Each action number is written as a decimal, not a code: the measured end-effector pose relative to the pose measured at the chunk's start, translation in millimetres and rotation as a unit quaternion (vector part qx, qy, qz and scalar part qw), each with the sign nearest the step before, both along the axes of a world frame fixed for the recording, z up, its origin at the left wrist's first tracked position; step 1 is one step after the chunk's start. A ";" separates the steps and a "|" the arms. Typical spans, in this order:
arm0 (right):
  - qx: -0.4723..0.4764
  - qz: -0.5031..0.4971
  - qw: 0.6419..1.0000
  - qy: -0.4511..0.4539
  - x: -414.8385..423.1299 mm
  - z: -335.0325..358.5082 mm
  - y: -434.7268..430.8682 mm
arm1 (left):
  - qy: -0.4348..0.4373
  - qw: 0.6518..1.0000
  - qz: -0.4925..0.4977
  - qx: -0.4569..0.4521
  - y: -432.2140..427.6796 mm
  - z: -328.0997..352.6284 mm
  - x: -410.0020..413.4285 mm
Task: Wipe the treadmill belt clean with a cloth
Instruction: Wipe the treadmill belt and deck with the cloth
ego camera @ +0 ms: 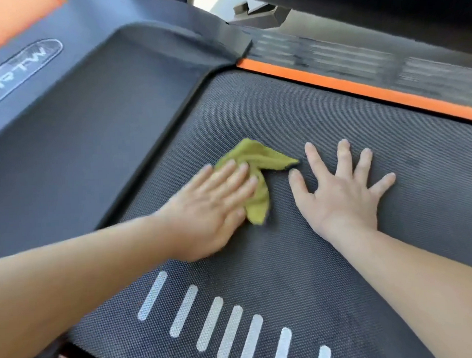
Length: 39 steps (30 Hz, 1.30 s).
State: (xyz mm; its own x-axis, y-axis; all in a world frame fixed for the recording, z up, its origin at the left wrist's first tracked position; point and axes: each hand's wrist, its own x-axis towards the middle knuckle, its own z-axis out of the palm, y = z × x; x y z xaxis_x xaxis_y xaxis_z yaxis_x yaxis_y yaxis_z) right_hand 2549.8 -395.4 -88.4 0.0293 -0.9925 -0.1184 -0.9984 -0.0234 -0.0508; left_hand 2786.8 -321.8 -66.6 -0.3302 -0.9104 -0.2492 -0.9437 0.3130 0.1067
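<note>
Left fingers: straight and close together, lying flat on top of the cloth and pressing it down; nothing is gripped or pinched.
Right fingers: straight and spread wide, flat on the belt, holding nothing.
Left hand: palm down and a little blurred, covering the near left part of the cloth.
Right hand: palm down on bare belt just right of the cloth; the thumb tip is close to the cloth's pointed corner, and I cannot tell whether they touch.
Cloth: yellow-green and crumpled, lying on the belt near the cover, with folds showing beyond the fingertips and beside the palm.
Belt: dark with a fine dotted texture, under both hands.
Stripes: a row of slanted white bars printed on the belt, nearer the camera than the hands.
Cover: dark moulded panel left of the belt, carrying an oval badge.
Orange strip: runs along the belt's far edge, with a grey ribbed rail beyond it.
</note>
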 end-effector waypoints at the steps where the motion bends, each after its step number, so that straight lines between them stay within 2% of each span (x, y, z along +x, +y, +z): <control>1: 0.003 0.002 1.000 0.000 0.0 0.4 0.2 | -0.021 0.998 0.059 -0.012 -12.5 -0.6 0.3; 3: 0.003 0.000 1.000 -0.004 -0.3 1.1 0.8 | -0.032 0.989 0.144 -0.026 -24.0 -4.0 -15.7; 4: 0.001 -0.001 1.000 -0.004 -0.5 1.5 0.9 | -0.026 0.989 0.140 -0.025 -17.6 -6.6 -27.4; 7: 0.003 0.001 1.000 -0.004 -0.5 3.3 1.6 | 0.013 1.000 0.015 0.020 42.6 6.6 -37.8; 9: 0.007 0.000 1.000 -0.008 0.4 4.6 1.7 | 0.021 0.998 -0.013 0.059 65.8 14.9 -16.6; 13: 0.012 0.001 1.000 -0.006 -0.4 6.3 2.8 | -0.051 0.993 0.107 0.027 40.5 3.6 -3.2; 15: 0.012 0.002 1.000 -0.004 0.2 6.9 3.2 | -0.049 0.987 0.153 0.024 28.2 -2.7 -13.5; 19: 0.020 -0.003 1.000 -0.022 0.9 13.6 6.5 | -0.038 0.984 0.156 0.082 21.6 3.8 -13.5; 23: 0.017 0.004 0.995 -0.102 -10.3 30.0 28.5 | -0.024 0.981 0.166 0.102 18.4 8.3 -15.0; 29: 0.099 0.008 0.994 -0.042 -23.4 37.0 122.2 | -0.026 0.982 0.168 0.086 20.0 7.6 -15.8; 33: 0.058 -0.009 0.998 -0.007 -18.9 14.0 141.0 | -0.014 0.983 0.170 0.070 19.6 1.2 -14.4; 39: 0.055 -0.010 0.998 0.011 -17.1 10.8 137.5 | -0.023 0.988 0.153 0.027 29.3 3.0 -15.8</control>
State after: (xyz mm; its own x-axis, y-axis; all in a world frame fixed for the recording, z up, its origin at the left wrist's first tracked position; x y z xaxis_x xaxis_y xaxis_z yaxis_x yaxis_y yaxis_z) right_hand 2532.7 -257.9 -77.5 0.0053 -0.9739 -0.2271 -0.9995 0.0017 -0.0306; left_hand 2771.0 -292.5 -63.7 -0.0293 -0.9509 -0.3080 -0.9975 0.0079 0.0707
